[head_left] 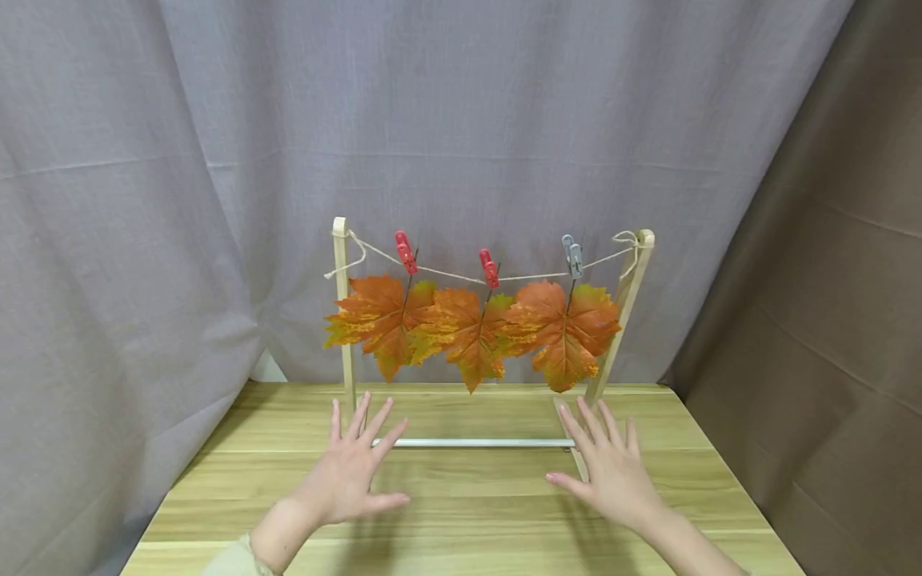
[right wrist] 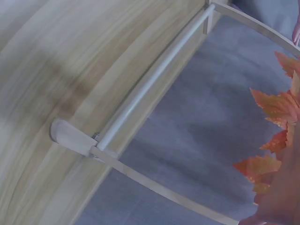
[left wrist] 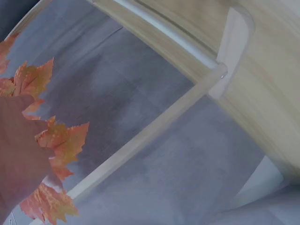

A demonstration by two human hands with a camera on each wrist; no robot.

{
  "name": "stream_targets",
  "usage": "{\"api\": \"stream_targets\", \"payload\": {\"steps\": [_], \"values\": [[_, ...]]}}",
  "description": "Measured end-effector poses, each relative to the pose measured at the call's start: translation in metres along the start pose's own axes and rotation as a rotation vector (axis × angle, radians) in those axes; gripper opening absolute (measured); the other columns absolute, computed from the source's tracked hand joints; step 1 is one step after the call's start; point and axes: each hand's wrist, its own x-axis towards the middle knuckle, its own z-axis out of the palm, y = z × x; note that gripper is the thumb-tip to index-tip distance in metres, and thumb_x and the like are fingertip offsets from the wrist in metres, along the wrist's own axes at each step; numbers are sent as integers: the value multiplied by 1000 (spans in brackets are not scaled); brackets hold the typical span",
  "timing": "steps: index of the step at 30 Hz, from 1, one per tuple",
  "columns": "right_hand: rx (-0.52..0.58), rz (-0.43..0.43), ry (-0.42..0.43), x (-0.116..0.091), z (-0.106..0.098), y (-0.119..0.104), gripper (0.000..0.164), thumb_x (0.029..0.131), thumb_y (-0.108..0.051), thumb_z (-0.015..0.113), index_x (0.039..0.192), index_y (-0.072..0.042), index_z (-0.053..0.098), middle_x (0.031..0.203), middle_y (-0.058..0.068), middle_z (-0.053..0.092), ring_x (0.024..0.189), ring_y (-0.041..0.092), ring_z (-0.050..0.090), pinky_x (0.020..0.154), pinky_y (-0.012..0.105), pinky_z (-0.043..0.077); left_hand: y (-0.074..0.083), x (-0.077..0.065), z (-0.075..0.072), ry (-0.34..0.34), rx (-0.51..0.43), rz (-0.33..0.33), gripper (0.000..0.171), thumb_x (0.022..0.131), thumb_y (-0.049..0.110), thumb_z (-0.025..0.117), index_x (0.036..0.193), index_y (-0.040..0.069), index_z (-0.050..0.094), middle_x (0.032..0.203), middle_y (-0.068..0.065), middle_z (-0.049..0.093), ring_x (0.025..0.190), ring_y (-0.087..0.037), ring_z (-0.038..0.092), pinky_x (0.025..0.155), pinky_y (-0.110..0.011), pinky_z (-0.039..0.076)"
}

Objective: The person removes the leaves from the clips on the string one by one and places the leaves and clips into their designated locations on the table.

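Both hands are held out with fingers spread, and neither holds anything. In the head view the left hand point(head_left: 346, 476) is before the left post point(head_left: 342, 296) of a small wooden stand, and the right hand point(head_left: 612, 468) is before the right post point(head_left: 623, 312). A string point(head_left: 450, 274) tied between the posts carries three orange maple leaves. The left leaf point(head_left: 382, 316) and middle leaf point(head_left: 468, 332) hang from red clothespins point(head_left: 406, 252). A grey clothespin point(head_left: 573, 258) holds the right leaf point(head_left: 565, 332). The leaves overlap at their edges.
A white crossbar point(head_left: 475, 442) joins the posts low down, with a wooden foot point(right wrist: 70, 136) at the right end. The stand is on a wood-grain table point(head_left: 475, 504). Grey curtain point(head_left: 461, 120) hangs behind, and a brown curtain point(head_left: 828, 304) is on the right.
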Motion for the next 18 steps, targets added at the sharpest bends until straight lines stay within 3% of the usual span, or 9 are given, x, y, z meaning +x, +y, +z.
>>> {"api": "stream_targets", "payload": {"steps": [4, 9, 18], "values": [[38, -34, 48, 12, -3, -2, 91, 72, -54, 70, 143, -8, 35, 143, 22, 37, 129, 47, 32, 97, 70, 29, -5, 3, -3, 54, -5, -7, 93, 70, 73, 55, 141, 14, 41, 151, -19, 26, 139, -48, 17, 101, -77, 8], [158, -35, 92, 28, -8, -7, 92, 68, -46, 77, 142, -7, 37, 140, 21, 41, 125, 42, 37, 95, 67, 34, -12, 8, -11, 113, -47, -12, 93, 72, 72, 55, 140, 11, 41, 150, -20, 28, 139, -49, 15, 100, -78, 7], [434, 52, 21, 60, -20, -25, 85, 72, -37, 79, 142, -10, 37, 142, 16, 39, 128, 38, 36, 95, 64, 39, -23, 21, -34, 146, -135, -40, 94, 71, 63, 64, 143, 10, 35, 151, -20, 27, 140, -46, 15, 104, -74, 8]]}}
